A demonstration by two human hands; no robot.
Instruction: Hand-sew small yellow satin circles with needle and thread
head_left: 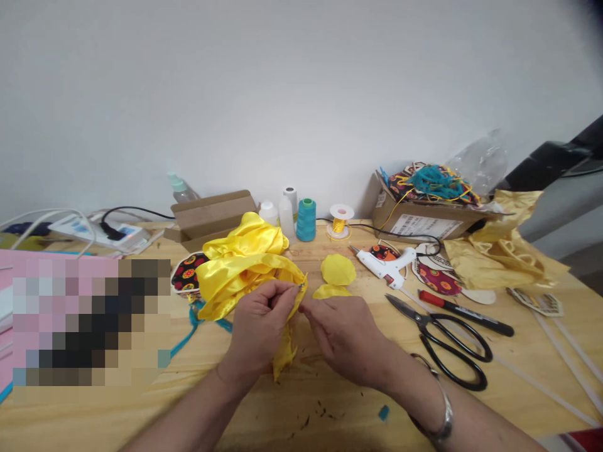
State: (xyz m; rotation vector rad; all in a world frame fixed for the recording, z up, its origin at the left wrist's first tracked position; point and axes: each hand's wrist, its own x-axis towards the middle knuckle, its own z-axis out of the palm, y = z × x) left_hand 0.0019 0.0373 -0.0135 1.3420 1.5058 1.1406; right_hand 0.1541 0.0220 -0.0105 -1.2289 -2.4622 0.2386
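Observation:
My left hand is closed in a pinch on a strip of shiny yellow satin fabric that trails from a bunched heap just behind it. My right hand, with a silver bangle on the wrist, is also closed, its fingertips meeting the left hand's at the fabric's edge. Something small and metallic shows at the pinch point; I cannot make out what it is. Two yellow fabric circles lie just beyond my right hand.
Black scissors, a white glue gun, a red-black pen and patterned discs lie right. A teal thread cone, white bottles, a cardboard box of scraps, gold fabric and a power strip line the back.

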